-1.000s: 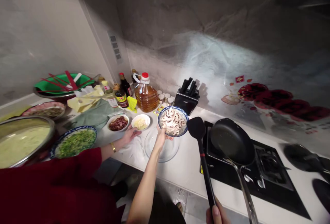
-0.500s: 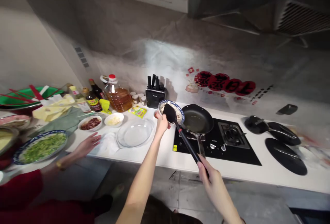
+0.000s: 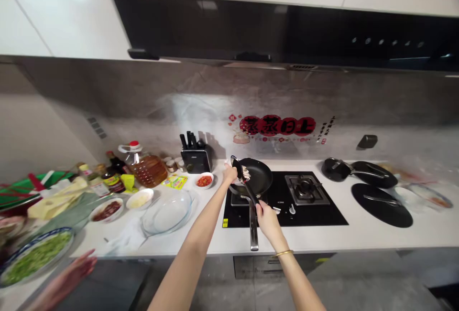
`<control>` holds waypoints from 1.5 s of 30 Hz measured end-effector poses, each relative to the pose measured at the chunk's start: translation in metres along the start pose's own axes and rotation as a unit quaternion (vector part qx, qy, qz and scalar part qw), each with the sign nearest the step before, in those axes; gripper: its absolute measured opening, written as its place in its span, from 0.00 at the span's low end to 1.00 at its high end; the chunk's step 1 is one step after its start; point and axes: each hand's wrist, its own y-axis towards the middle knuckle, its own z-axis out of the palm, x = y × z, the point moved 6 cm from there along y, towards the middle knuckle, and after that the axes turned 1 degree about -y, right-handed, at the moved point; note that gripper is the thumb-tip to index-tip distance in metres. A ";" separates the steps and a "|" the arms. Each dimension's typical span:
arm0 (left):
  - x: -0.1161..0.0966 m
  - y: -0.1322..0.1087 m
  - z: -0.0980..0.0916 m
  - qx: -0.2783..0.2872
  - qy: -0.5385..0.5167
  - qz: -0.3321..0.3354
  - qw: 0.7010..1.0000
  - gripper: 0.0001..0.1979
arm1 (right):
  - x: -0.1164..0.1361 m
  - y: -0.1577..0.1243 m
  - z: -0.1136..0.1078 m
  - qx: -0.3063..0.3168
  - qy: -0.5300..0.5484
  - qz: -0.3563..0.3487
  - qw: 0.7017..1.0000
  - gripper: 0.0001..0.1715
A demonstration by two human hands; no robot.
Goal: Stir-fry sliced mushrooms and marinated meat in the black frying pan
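My left hand (image 3: 230,173) is closed on the rim of a blue-and-white bowl, which is mostly hidden behind the hand and the spatula at the pan's left side. Pale sliced food (image 3: 246,173) shows beside the spatula head. In my right hand (image 3: 266,216) is the handle of a black spatula (image 3: 251,192), its head up at the bowl. Below them sits a black frying pan (image 3: 263,173) on the left burner, its metal handle (image 3: 253,232) pointing toward me.
Another person's hand (image 3: 81,268) is at lower left, near a plate of chopped greens (image 3: 39,256). A glass dish (image 3: 167,213), a bowl of chopped red peppers (image 3: 204,181) and a knife block (image 3: 195,158) stand left of the stove (image 3: 315,218). Lids (image 3: 382,206) lie right.
My hands have brought the bowl and spatula over the frying pan, and the bowl has tipped. The view has swung up and right. The other person's hand has drawn back toward lower left.
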 end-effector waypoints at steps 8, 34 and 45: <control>-0.006 0.023 0.009 -0.001 0.034 -0.018 0.999 0.28 | -0.015 0.016 0.012 -0.020 -0.034 0.050 0.998 0.24; -0.030 0.059 -0.017 0.049 0.195 0.137 0.970 0.31 | -0.059 0.036 -0.030 -0.072 -0.350 -0.122 0.926 0.25; -0.042 0.058 -0.004 0.049 0.197 0.078 0.976 0.25 | -0.056 0.032 -0.047 -0.113 -0.388 -0.125 0.906 0.36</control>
